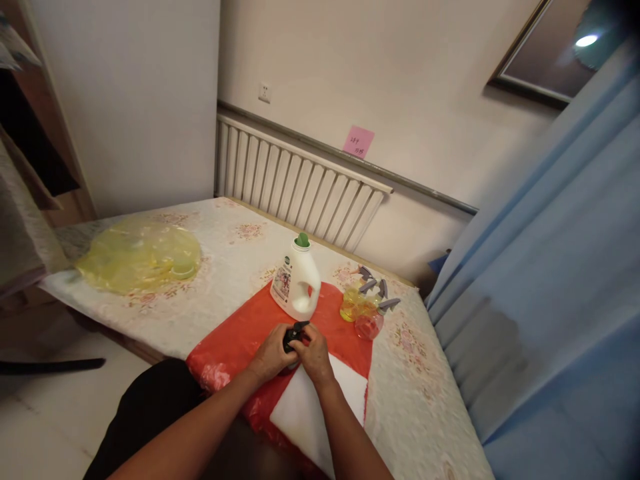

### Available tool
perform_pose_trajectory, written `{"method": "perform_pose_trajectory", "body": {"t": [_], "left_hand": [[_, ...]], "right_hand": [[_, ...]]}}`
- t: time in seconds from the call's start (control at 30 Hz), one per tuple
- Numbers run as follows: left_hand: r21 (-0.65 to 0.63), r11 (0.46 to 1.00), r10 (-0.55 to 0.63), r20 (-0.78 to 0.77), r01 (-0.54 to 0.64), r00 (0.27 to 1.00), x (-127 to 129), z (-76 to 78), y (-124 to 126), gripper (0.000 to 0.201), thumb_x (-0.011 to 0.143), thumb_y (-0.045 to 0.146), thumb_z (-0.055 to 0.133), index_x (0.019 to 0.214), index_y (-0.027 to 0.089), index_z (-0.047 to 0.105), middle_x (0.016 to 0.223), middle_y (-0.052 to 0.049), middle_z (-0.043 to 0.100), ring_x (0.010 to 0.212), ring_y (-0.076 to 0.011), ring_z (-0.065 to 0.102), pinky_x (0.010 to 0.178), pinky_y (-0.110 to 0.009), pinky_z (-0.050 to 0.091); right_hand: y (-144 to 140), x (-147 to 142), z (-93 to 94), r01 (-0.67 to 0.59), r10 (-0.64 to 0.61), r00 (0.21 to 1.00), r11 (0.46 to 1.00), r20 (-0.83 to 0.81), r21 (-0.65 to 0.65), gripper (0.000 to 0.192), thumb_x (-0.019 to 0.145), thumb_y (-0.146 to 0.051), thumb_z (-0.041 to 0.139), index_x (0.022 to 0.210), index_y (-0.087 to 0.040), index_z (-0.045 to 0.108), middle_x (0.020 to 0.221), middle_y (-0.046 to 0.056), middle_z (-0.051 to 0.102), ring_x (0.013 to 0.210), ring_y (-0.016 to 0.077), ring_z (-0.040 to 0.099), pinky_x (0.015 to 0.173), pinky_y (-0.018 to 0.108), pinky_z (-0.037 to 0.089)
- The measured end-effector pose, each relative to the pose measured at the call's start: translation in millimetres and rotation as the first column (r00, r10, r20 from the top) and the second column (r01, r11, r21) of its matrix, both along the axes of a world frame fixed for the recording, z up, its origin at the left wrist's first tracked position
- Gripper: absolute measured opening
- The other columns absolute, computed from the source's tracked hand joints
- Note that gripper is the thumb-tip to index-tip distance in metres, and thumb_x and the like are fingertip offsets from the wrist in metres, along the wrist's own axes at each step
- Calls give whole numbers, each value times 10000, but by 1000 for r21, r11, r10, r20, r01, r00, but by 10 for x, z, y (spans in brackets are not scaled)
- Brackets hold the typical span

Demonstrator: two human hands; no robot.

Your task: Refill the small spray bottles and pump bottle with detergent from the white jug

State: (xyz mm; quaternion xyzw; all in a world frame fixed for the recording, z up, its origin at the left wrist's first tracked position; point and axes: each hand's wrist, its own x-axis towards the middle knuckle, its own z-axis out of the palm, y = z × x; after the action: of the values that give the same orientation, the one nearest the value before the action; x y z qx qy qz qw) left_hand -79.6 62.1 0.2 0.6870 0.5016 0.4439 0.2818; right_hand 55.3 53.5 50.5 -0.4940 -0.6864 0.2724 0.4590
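Observation:
Both hands meet over the red plastic sheet (235, 333). My left hand (274, 351) is closed around a bottle with a black spray top (290, 339); most of its body is hidden by the fingers. From the other side, my right hand (314, 353) has its fingers closed on the same black top. Just beyond them, a white detergent jug (303, 283) stands upright on the sheet with a green piece (302, 241) at its mouth. A white cloth (295, 407) lies partly under my right forearm.
Several spray bottles (369, 325) with grey triggers stand to the right of the jug. A yellow plastic bag (135, 257) lies at the left on the flowered cover (240, 267). Behind are a radiator (295, 187) and wall; a blue curtain (540, 267) hangs at the right.

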Motion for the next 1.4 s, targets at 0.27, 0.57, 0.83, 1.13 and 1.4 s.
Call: {"method": "perform_pose_trajectory", "body": {"t": [0.27,0.57,0.83,1.13,1.4], "left_hand": [[-7,1000,-11,10,11,1000,-4,-10,4,363,688,163,707,1033,194,598,989,-39,651,947,-233,630,855,-359,506],[-5,1000,-11,9,11,1000,-9,-35,10,356,679,185,732,1009,183,601,988,-48,652,948,-242,624,844,-361,497],[-13,1000,-11,8,11,1000,-3,-2,-2,362,698,199,692,1046,191,593,1000,-44,646,942,-232,616,850,-355,489],[-12,1000,-14,5,15,1000,-18,-93,39,410,655,197,741,1042,173,608,1001,-53,656,958,-252,626,855,-364,493],[-9,1000,-19,15,19,1000,-6,-72,33,416,692,201,702,1097,172,611,1048,-66,658,985,-247,626,889,-365,494]], "right_hand": [[30,-53,-20,91,-93,994,995,60,30,173,647,-160,745,814,-196,716,856,9,677,815,201,647,759,298,536],[43,-72,-60,119,-121,991,992,63,36,344,568,-182,806,898,-182,708,936,46,697,907,260,660,872,380,546],[-2,58,10,-61,57,996,996,-61,-63,398,667,-111,629,1021,-235,763,1052,31,751,1051,251,678,997,401,515],[43,-17,-61,17,-18,999,999,-31,-41,472,555,-132,747,1023,-197,739,1041,51,702,1005,263,644,938,375,530],[29,8,-52,4,-8,999,996,-42,-86,504,643,-123,634,1124,-231,742,1083,41,734,1030,254,678,986,399,520]]}}
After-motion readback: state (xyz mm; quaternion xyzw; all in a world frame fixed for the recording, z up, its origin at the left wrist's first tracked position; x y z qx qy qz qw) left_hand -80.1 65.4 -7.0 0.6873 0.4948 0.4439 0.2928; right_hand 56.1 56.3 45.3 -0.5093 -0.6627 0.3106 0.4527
